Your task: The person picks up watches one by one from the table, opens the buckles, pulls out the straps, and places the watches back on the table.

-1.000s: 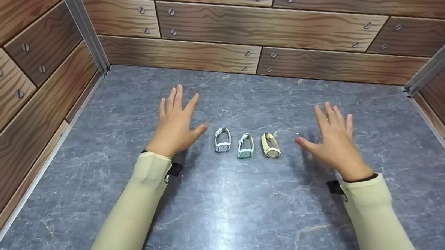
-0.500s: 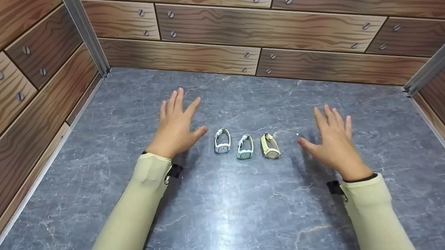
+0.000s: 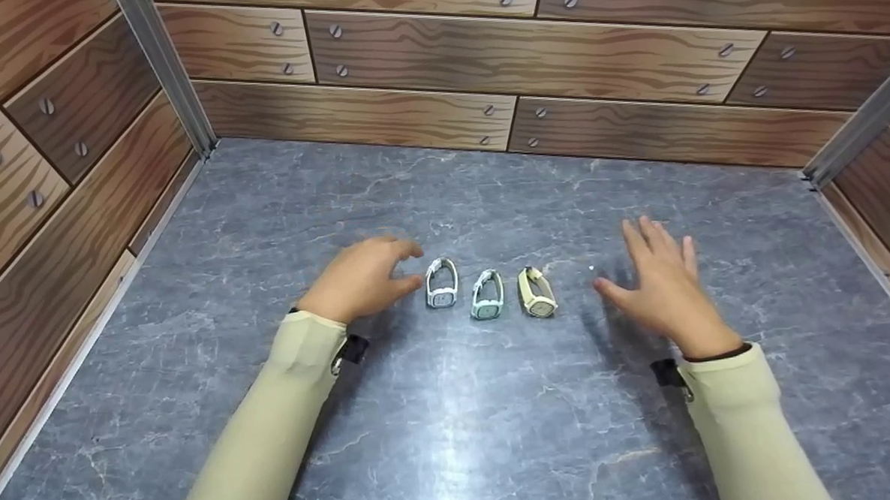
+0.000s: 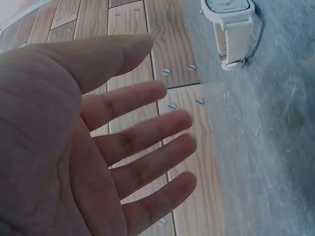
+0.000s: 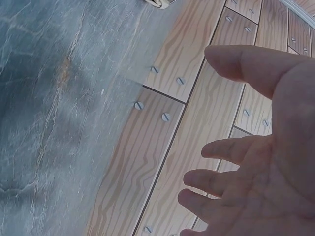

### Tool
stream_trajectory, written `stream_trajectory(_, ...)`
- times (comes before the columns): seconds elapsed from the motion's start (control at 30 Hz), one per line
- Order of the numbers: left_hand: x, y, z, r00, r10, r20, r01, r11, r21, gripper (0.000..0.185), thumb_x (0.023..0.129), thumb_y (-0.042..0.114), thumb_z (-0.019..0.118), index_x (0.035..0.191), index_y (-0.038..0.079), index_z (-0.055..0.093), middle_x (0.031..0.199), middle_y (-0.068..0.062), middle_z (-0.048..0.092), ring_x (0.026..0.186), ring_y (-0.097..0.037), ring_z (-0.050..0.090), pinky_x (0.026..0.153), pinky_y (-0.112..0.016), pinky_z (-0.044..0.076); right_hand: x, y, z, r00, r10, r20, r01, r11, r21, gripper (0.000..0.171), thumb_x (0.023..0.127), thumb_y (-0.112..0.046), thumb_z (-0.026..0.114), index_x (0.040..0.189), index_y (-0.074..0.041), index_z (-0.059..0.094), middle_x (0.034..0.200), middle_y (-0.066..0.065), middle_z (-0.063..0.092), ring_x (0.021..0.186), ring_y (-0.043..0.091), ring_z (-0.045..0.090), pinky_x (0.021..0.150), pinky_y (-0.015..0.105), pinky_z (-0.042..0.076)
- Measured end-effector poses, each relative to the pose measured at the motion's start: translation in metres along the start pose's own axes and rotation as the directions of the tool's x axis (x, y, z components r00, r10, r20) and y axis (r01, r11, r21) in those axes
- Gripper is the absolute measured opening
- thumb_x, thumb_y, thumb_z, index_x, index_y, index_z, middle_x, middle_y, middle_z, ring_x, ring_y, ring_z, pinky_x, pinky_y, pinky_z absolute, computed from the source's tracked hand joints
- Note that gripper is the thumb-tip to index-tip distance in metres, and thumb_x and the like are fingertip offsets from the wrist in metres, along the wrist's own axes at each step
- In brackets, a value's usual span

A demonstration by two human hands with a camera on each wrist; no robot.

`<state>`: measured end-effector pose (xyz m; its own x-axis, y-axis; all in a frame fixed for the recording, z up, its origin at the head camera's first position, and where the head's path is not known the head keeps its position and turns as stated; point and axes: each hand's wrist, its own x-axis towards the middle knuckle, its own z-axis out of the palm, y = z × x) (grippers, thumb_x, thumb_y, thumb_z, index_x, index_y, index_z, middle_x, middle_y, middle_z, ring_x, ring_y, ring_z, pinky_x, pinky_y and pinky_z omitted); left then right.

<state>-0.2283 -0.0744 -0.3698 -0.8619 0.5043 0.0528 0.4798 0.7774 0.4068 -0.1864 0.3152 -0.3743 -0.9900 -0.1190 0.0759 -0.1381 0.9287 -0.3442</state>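
Reaching toward the row of three watches, your left hand [image 3: 360,278] hovers just beside the white watch [image 3: 442,283], fingers loosely bent and holding nothing (the wrist view shows an empty palm). Next in line on the grey marbled table [image 3: 459,400] stand the pale green watch [image 3: 487,295] and the cream watch [image 3: 537,292]. Your right hand [image 3: 660,284] hangs spread flat near the cream one, also empty.

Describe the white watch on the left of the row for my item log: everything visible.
The white watch has a squarish pale face and a white, plastic-looking strap closed in a loop. It rests on the grey marbled tabletop, face toward the camera, leftmost of three. The left hand hovers beside it; contact cannot be told.
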Motion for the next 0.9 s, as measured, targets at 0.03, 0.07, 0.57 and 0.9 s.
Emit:
stream_trajectory(0.03,0.000,0.000,0.001,1.000,0.009,0.005,-0.009,1.000,-0.003,0.042,0.099,0.033,0.070,0.135,0.010,0.067,0.130,-0.011,0.069,0.121,-0.030,0.064,0.104,-0.049,0.050,0.001,-0.001,0.000,1.000,-0.003,0.004,0.003,1.000,-0.001,0.095,0.096,-0.038,0.072,0.162,0.004,0.018,0.166,0.033,0.009,0.153,0.053,0.005,0.120,0.062,-0.017)
stream_trajectory(0.07,0.000,0.000,0.003,1.000,0.016,0.012,-0.016,1.000,-0.008,0.041,0.099,0.032,0.070,0.133,0.010,0.068,0.126,-0.012,0.071,0.117,-0.030,0.066,0.101,-0.049,0.052,0.002,-0.001,0.000,1.000,-0.006,0.007,0.006,1.000,-0.001,0.095,0.096,-0.038,0.072,0.162,0.004,0.018,0.166,0.034,0.009,0.153,0.053,0.005,0.120,0.063,-0.017)
stream_trajectory(0.57,0.014,-0.002,0.030,0.992,0.063,0.112,-0.064,0.998,0.008,0.031,0.094,0.025,0.075,0.122,0.013,0.073,0.111,-0.008,0.076,0.104,-0.026,0.071,0.095,-0.046,0.055,-0.002,0.002,0.001,1.000,-0.001,0.019,0.001,1.000,0.010,0.094,0.096,-0.037,0.072,0.160,0.007,0.020,0.163,0.038,0.013,0.151,0.057,0.008,0.119,0.064,-0.017)
stream_trajectory(0.9,0.018,-0.007,0.038,0.995,0.083,0.060,-0.083,0.997,0.004,0.017,0.093,0.024,0.077,0.104,0.013,0.072,0.094,-0.003,0.075,0.089,-0.022,0.069,0.086,-0.044,0.056,0.000,0.000,0.000,1.000,-0.011,0.002,0.011,1.000,0.013,0.092,0.096,-0.036,0.072,0.160,0.007,0.022,0.162,0.038,0.017,0.151,0.055,0.012,0.121,0.062,-0.016)
